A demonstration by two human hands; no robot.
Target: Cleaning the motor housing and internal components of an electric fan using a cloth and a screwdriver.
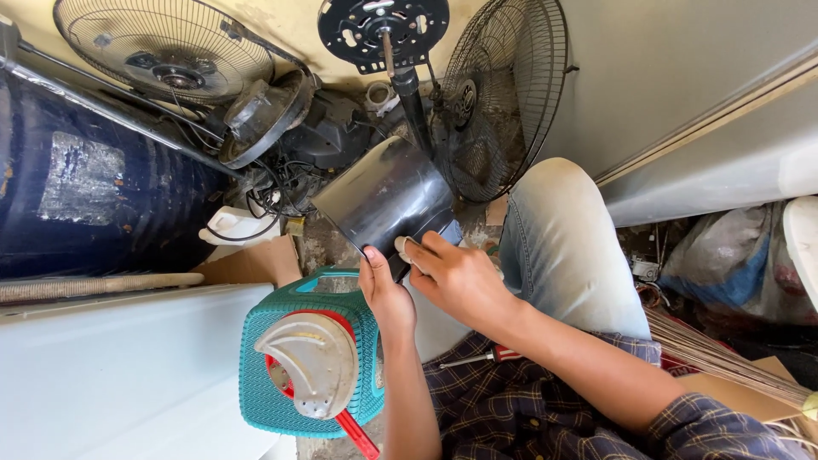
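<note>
Both of my hands grip a glossy black plastic fan housing, held in front of my knee. My left hand pinches its lower edge with the thumb on the rim. Just to the right, my right hand closes its fingers over the same edge. A small pale part shows at my right fingertips; I cannot tell what it is. A screwdriver with a red and clear handle lies on my plaid shirt below the hands.
A teal woven stool left of my hands carries a grey metal fan blade over a red tool. Wire fan guards, a black motor plate, a fan motor with wires and a dark blue barrel crowd the far side.
</note>
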